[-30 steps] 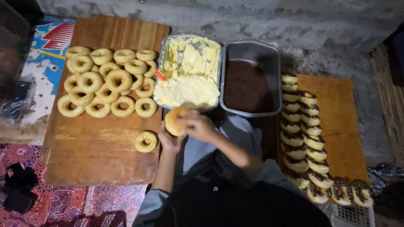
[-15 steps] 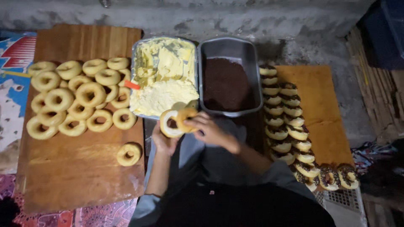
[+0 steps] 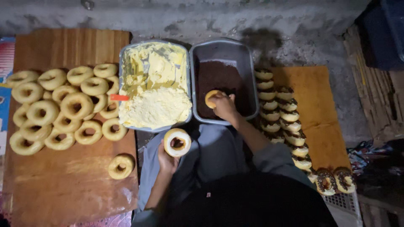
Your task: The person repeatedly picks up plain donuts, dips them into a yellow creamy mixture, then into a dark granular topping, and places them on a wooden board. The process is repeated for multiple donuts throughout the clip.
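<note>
We see no screens or signs here, and no clearly readable label. The only printed item lies at nine o'clock, at the far left edge of the view: a flat printed sheet, perhaps a packaging wrapper or a mat, mostly tucked under the wooden board. Its visible strip shows red and white stripes near the top and blue below. At four o'clock, past the right board, a small crumpled piece with red, blue and white print lies in shadow; we cannot tell whether it is a package.

Dim overhead light, dark corners
</note>
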